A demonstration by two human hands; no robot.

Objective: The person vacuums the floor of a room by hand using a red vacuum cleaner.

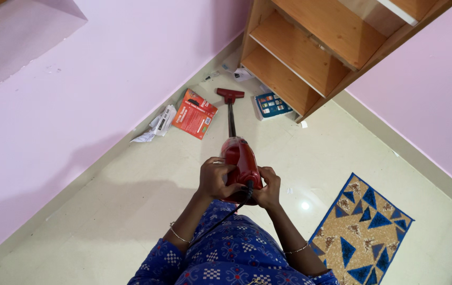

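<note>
I hold a red handheld vacuum cleaner (241, 158) in front of me with both hands. My left hand (215, 178) grips the left side of its body, and my right hand (268, 187) grips the right rear. A thin black tube (232, 119) runs from the body down to a red floor nozzle (230, 94) resting on the cream tiled floor near the wall corner. A black cord (226, 217) hangs from the vacuum's rear toward my blue patterned clothing.
A red cardboard box (195, 113) and white papers (157, 125) lie by the pink wall. A blue box (272, 104) sits beside the wooden shelf unit (310, 58). A blue and tan triangle-patterned mat (361, 229) lies at the right.
</note>
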